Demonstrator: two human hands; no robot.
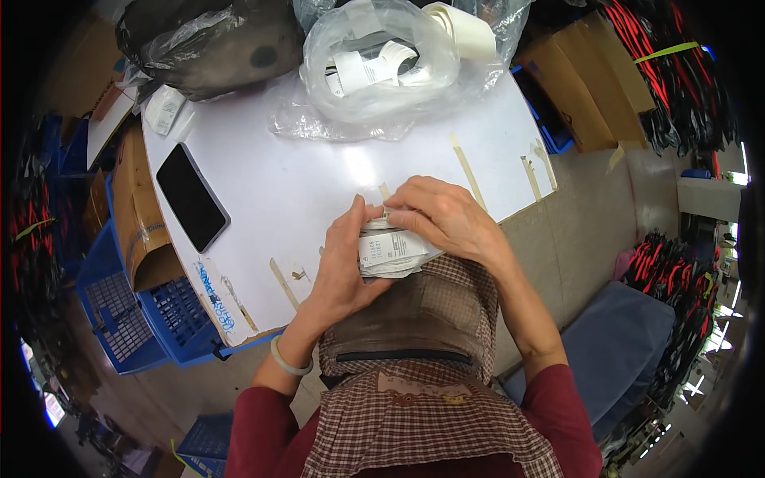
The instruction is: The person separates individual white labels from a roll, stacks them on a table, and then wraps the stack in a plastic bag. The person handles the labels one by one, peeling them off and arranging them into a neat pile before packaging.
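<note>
A stack of white printed labels (390,252) sits between my hands at the table's near edge, just above my lap. My left hand (344,267) wraps round the stack's left side and underside, its thumb along the edge. The fingers of my right hand (445,217) are bent over the stack's far right corner, thumb and fingertips pressed on the upper labels. What lies right under those fingertips is partly hidden. Farther off, a clear plastic bag (319,56) stands on the white table (263,183), with more white labels (370,70) inside.
A black phone (192,197) lies on the table's left side. Dark plastic bags (231,48) and a white roll (462,32) stand at the back. Blue crates (119,307) and a cardboard box (139,215) flank the left edge; another carton (590,84) is at the right.
</note>
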